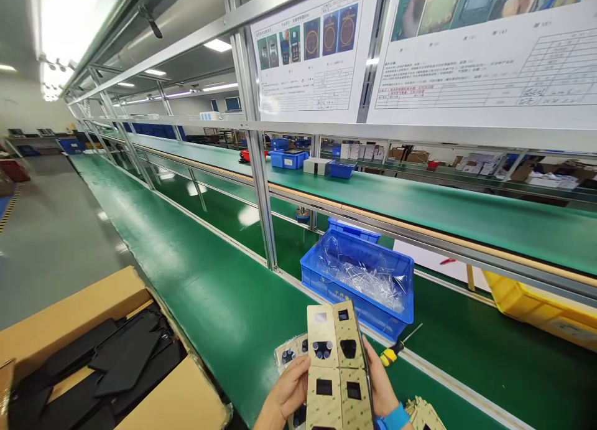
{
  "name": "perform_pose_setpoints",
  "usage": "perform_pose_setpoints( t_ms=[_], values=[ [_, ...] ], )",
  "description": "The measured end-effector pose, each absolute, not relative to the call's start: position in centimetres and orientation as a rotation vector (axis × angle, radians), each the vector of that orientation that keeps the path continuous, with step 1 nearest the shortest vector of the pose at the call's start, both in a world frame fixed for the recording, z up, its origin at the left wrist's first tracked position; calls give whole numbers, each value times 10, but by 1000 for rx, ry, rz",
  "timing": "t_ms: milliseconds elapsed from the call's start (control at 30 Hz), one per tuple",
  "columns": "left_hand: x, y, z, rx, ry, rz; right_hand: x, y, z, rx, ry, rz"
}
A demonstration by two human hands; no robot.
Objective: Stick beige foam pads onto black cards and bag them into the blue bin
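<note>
Plainly, left fingers (301, 369) and right fingers (370, 355) pinch tan, green-flecked panels (332, 374) with dark cutouts (323, 387).

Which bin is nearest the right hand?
The big blue bin with clear plastic inside, just beyond the right hand. The yellow bin is farther right; the small blue bins sit on the raised shelf.

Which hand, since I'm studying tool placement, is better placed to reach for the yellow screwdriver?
Probably the right hand: it is nearer the yellow screwdriver, while the left hand is across the beige panel. Both hands hold the panel.
</note>
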State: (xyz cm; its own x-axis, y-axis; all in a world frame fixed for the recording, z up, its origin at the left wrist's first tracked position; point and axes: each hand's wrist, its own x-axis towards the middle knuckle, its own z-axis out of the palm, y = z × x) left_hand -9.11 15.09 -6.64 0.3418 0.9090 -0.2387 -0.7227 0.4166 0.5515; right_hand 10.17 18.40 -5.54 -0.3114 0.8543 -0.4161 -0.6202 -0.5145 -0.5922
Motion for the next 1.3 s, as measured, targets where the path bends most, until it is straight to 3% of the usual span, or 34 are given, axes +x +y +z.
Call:
perform_pose_setpoints(
  t_ms=[267, 733, 933, 1133, 1300],
  values=[
    [-85, 144, -19, 440, 491, 1001, 108, 191, -91, -927, -379, 1768],
    [-105, 137, 23, 331, 563, 996, 106, 194, -27, -651, -228, 2073],
    [-122, 143, 24, 281, 615, 1093, 118, 203, -55, -761, -75, 1680],
    [-128, 143, 33, 242, 573, 1099, 125, 197, -80, -859, -6, 1560],
    [-128, 145, 42, 288, 531, 1117, 105, 171, -85, -940, -407, 1794]
  ],
)
